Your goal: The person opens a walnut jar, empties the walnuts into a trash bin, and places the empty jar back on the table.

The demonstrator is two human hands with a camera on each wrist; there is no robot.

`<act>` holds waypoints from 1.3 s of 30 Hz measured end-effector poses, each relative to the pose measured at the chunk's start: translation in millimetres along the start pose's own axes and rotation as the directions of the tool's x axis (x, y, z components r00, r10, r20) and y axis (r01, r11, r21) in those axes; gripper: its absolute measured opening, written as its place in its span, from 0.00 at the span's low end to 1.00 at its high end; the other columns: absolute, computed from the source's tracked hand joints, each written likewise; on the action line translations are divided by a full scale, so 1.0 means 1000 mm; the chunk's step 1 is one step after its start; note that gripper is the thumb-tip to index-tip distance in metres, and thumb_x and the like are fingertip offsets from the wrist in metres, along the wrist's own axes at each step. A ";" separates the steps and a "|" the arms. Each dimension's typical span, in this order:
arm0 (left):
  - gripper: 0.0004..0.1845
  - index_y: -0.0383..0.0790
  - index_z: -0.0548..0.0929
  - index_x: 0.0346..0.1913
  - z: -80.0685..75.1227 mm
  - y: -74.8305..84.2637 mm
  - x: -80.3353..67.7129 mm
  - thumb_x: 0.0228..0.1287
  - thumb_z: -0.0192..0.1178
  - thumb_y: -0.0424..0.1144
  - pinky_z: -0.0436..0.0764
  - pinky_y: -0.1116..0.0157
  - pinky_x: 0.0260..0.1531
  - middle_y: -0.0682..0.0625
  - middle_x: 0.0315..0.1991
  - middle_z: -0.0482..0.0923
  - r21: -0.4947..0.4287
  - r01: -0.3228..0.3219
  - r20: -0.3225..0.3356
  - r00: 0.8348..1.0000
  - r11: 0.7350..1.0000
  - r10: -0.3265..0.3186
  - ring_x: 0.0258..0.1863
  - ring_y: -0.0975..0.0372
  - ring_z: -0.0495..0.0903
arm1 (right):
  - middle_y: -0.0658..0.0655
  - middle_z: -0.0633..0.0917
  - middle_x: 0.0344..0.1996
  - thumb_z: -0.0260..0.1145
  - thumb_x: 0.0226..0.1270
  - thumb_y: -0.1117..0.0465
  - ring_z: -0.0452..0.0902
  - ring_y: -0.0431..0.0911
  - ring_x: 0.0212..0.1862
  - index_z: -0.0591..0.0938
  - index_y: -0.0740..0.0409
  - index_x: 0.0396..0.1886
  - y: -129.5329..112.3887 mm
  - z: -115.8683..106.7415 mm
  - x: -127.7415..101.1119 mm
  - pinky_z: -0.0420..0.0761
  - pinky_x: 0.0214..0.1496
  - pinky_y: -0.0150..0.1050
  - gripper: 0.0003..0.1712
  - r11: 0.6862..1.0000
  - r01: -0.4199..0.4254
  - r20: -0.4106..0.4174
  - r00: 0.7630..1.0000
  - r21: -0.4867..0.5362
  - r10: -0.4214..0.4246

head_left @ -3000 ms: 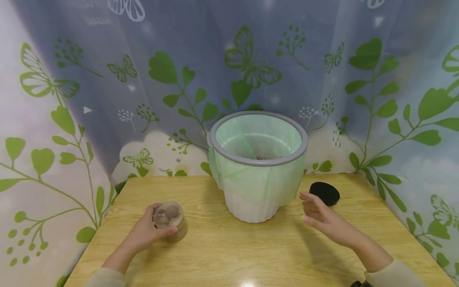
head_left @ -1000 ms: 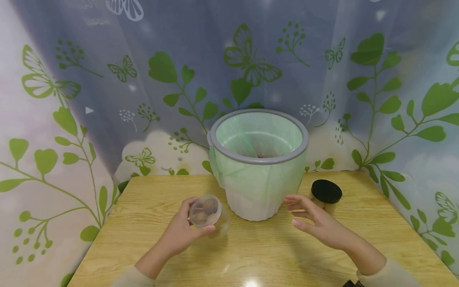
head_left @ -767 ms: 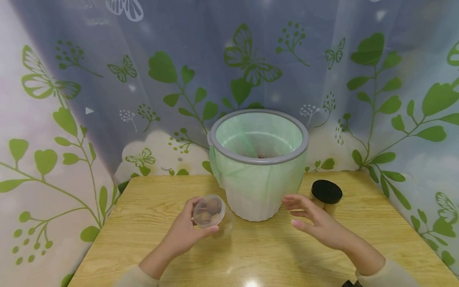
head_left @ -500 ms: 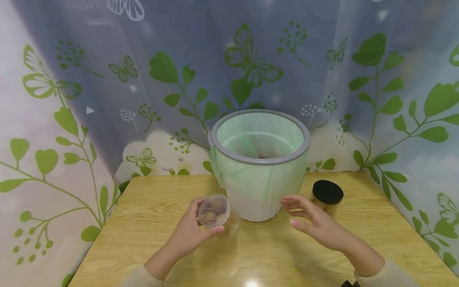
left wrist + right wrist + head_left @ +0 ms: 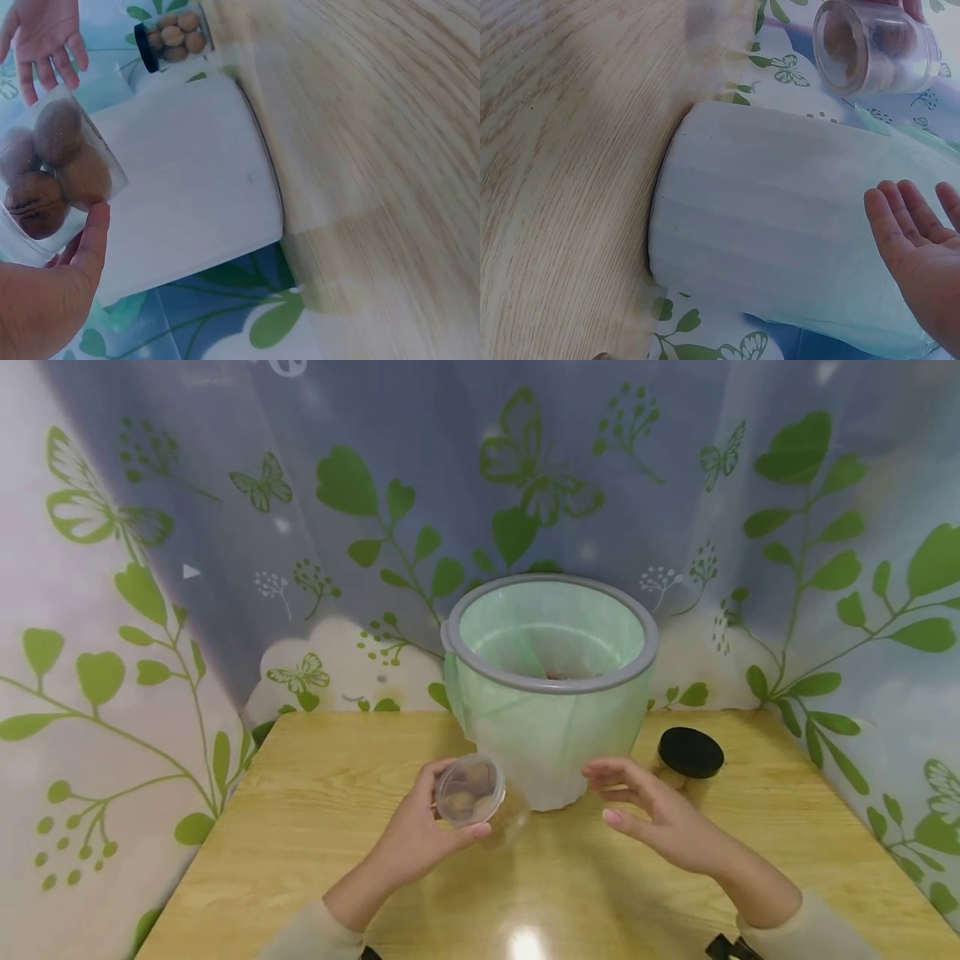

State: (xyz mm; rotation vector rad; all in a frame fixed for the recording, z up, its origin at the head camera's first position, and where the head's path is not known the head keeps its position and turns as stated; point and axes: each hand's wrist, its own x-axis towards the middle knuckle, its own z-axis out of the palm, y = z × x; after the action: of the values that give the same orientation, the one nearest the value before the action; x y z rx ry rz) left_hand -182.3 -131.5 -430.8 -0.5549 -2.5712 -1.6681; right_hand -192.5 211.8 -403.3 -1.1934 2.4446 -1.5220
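My left hand (image 5: 423, 835) grips a clear plastic jar (image 5: 471, 792), thumb on the near side, held above the table in front of the bin. Several walnuts (image 5: 58, 133) show through its wall in the left wrist view. I cannot tell whether a clear lid covers its top. My right hand (image 5: 660, 817) hovers with relaxed fingers, holding nothing, by the bin's right front. Just behind it stands a second jar with a black lid (image 5: 691, 752); the left wrist view shows round, walnut-like pieces (image 5: 174, 36) inside.
A white bin (image 5: 757, 195) with a grey rim (image 5: 551, 683) and a green bag liner stands at the back middle of the wooden table (image 5: 337, 760). Something reddish lies inside it, too small to identify. A leaf-and-butterfly curtain (image 5: 375, 410) hangs close behind.
My left hand has carried the jar of walnuts rightward from the table's left side to in front of the bin. My right hand has shifted left, away from the black-lidded jar.
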 end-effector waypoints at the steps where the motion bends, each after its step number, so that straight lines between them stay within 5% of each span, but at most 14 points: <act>1: 0.49 0.47 0.61 0.73 0.001 0.001 0.001 0.52 0.78 0.52 0.72 0.45 0.61 0.53 0.64 0.70 -0.006 -0.002 0.001 1.000 1.000 0.002 0.61 0.57 0.72 | 0.66 0.72 0.66 0.59 0.74 0.72 0.72 0.50 0.65 0.65 0.62 0.72 -0.001 0.000 0.000 0.75 0.63 0.42 0.29 1.000 0.000 -0.001 1.000 -0.001 0.000; 11: 0.48 0.46 0.60 0.73 0.011 0.007 0.005 0.54 0.77 0.49 0.71 0.44 0.61 0.51 0.65 0.69 -0.048 -0.003 0.036 0.999 0.999 0.005 0.63 0.53 0.71 | 0.64 0.73 0.65 0.59 0.73 0.72 0.72 0.56 0.64 0.66 0.62 0.71 -0.004 0.003 0.005 0.74 0.64 0.40 0.28 1.000 0.008 -0.010 1.000 -0.003 -0.008; 29: 0.49 0.43 0.57 0.75 0.027 0.014 0.008 0.57 0.75 0.51 0.73 0.45 0.60 0.47 0.68 0.67 -0.061 -0.031 0.039 0.999 0.998 0.034 0.64 0.50 0.71 | 0.60 0.77 0.60 0.62 0.73 0.71 0.74 0.51 0.61 0.71 0.60 0.67 -0.001 0.017 0.013 0.75 0.63 0.39 0.25 1.000 0.015 -0.115 0.993 0.000 -0.015; 39: 0.48 0.44 0.56 0.75 0.036 0.017 0.009 0.59 0.73 0.51 0.74 0.45 0.60 0.48 0.68 0.66 -0.124 -0.079 0.057 0.995 0.989 0.087 0.64 0.52 0.71 | 0.56 0.77 0.61 0.70 0.68 0.63 0.75 0.53 0.62 0.74 0.55 0.64 -0.001 0.034 0.017 0.76 0.63 0.43 0.27 0.995 -0.096 -0.196 0.976 -0.015 0.091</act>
State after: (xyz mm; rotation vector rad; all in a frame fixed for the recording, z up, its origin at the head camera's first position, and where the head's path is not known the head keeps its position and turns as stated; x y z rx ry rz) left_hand -179.9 -91.0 -429.2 -0.7213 -2.4613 -1.8171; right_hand -190.5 175.4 -414.0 -0.9584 2.6049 -1.6599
